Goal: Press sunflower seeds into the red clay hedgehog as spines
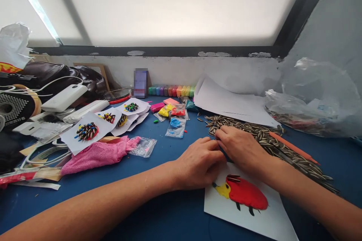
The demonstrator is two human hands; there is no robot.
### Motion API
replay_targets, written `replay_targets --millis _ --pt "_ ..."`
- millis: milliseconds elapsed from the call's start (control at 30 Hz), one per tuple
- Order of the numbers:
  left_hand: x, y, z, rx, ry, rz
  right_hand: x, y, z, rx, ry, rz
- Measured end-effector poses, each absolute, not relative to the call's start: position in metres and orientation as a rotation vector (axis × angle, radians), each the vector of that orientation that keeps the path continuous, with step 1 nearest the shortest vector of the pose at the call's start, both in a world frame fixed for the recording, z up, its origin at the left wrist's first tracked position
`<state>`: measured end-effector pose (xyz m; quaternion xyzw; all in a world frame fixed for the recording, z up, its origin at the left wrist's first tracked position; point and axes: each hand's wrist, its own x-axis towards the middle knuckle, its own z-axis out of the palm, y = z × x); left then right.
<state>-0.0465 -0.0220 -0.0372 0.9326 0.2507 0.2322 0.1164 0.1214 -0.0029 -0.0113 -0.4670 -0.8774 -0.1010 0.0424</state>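
Observation:
A white sheet of paper [274,224] lies at the front right, bearing a hedgehog figure [249,195] of red and yellow clay with dark legs. A few sunflower seeds stick up from its back near the head. Over the paper's upper left corner, my left hand [199,162] is closed with its fingers curled under; what they hold is hidden. My right hand [240,145] reaches to the near-left edge of a heap of striped sunflower seeds [263,135]. Its fingers are bent together beside my left fingertips, and whatever is in them cannot be seen.
An orange pencil-like stick [294,147] lies on the seeds. Behind them are white sheets [226,99] and a plastic bag [319,101]. Clay packets [177,122] lie mid-table. Finished hedgehog cards [87,133], a pink cloth [97,156] and a white power bank [65,97] crowd the left.

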Motion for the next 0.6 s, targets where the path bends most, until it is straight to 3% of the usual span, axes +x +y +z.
replay_targets --millis 233,433,600 --pt "-0.048 -0.021 -0.042 2.729 0.742 0.699 0.149 -0.026 0.005 -1.399 -2.582 -0.213" --pt "-0.048 -0.019 -0.044 2.716 0.745 0.713 0.173 -0.077 0.005 -1.183 -2.371 0.257" --pt "-0.047 -0.021 -0.043 2.695 0.755 0.708 0.171 -0.095 -0.009 -1.158 -2.319 0.373"
